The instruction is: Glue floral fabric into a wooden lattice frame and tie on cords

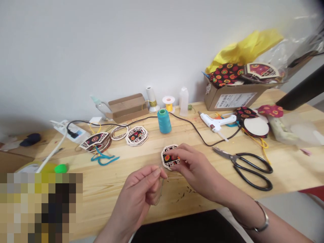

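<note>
My right hand grips a small scalloped wooden ornament by its right side. The ornament has a pale lattice frame over dark floral fabric and is partly covered by the fingers. Just left of it and lower, my left hand is closed in a pinch on a thin cord that hangs in a loop below the fingertips. Behind the ornament stands a teal thread spool. The two hands are close together but apart.
Black-handled scissors lie at right, behind them a white glue gun and a filled cardboard box. Stacked lattice ornaments, fan-shaped pieces and a power strip are at left. A black cable crosses the table.
</note>
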A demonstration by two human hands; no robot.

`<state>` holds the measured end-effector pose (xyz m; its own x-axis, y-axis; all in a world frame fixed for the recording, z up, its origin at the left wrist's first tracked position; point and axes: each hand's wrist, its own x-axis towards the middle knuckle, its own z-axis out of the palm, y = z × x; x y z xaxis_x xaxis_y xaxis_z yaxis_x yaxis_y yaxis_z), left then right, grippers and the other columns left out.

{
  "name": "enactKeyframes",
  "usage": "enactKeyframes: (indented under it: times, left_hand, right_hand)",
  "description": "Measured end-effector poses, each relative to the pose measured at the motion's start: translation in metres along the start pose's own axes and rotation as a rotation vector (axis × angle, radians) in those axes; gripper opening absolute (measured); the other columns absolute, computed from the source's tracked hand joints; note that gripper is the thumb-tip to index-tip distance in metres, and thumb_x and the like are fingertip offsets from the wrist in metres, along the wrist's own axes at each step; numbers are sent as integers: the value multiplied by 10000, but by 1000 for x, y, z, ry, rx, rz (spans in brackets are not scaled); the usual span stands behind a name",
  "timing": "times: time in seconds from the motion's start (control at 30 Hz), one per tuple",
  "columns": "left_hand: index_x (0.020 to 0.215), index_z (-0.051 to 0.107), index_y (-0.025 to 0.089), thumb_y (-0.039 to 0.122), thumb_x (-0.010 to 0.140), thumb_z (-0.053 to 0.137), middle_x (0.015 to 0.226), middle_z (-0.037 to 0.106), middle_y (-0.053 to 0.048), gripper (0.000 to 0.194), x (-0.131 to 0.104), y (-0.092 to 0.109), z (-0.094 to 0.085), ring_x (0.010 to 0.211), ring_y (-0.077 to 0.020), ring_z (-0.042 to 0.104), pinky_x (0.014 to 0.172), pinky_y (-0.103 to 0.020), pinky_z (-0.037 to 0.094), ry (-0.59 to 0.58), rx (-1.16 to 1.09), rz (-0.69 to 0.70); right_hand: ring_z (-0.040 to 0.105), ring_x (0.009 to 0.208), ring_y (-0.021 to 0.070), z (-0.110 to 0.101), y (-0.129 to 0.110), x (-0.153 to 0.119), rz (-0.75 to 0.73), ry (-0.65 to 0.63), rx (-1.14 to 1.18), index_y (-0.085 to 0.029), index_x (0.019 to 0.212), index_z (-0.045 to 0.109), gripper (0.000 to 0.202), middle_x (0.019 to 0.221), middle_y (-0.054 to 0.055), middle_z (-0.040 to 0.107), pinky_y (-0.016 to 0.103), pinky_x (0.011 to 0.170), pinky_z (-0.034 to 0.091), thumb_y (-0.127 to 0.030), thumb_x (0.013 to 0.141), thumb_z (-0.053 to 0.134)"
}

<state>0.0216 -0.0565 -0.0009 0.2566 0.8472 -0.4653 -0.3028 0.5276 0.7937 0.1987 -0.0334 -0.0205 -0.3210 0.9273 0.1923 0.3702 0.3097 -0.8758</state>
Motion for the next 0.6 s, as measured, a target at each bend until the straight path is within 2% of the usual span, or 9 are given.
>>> enactKeyframes:
  times: [0.07,0.17,0.23,0.33,0.43,0.47,0.5,0.53,0.6]
  left_hand:
    - [686,678,131,307,760,676,471,276,84,192,-1,1,1,420,-36,183,400,-185,134,-23,-12,-11]
    - [678,675,127,302,757,680,464,280,85,192,-1,2,1,407,-31,183,391,-182,132,-38,-28,-35]
    - [674,674,123,303,745,694,462,285,86,194,0,2,-1,403,-28,182,388,-179,129,-21,-35,-38]
    - [685,677,120,317,733,712,463,282,90,206,3,1,-4,408,-24,167,389,-175,127,26,-41,-35]
    - [682,675,118,329,728,718,460,277,93,220,6,-1,-8,409,-23,157,388,-175,124,51,-40,-39]
    - [684,675,118,328,728,717,461,276,93,219,6,-2,-9,410,-23,153,388,-175,123,56,-38,-40]
    - [689,675,117,326,730,716,464,276,93,217,7,-2,-10,413,-23,151,390,-175,122,60,-35,-40]
    - [699,676,117,325,736,711,468,277,93,214,8,-3,-10,418,-25,152,393,-175,123,66,-28,-37]
    - [721,677,117,324,753,696,478,283,89,210,8,-3,-11,431,-30,163,401,-174,130,73,-11,-30]
  right_hand:
    - [578,904,136,8,1,5,-7,-19,-15,-231,1130,612,364,1010,26,598,272,824,445,-55,815,561]
    - [583,812,138,12,3,11,8,-5,12,-189,908,682,172,880,23,623,273,756,450,-92,819,572]
    - [576,727,124,10,6,15,49,39,128,-173,759,678,126,761,8,626,255,693,448,-135,825,577]
    - [546,623,107,-1,11,17,209,188,350,-165,717,671,105,671,-3,626,238,604,431,-226,791,629]
    - [452,520,82,-21,13,9,331,354,476,-164,723,654,166,596,-24,569,222,501,360,-327,750,669]
    - [422,502,77,-29,12,3,330,341,484,-166,701,637,191,570,-32,536,220,483,335,-349,750,667]
    - [408,495,77,-37,10,-3,309,265,472,-168,658,614,225,548,-36,505,221,476,322,-364,763,652]
    - [414,497,81,-44,7,-10,270,123,431,-169,603,589,276,539,-32,488,226,481,328,-372,787,624]
    - [468,518,97,-57,2,-27,199,-241,255,-172,529,566,378,558,-7,509,240,510,370,-360,856,537]
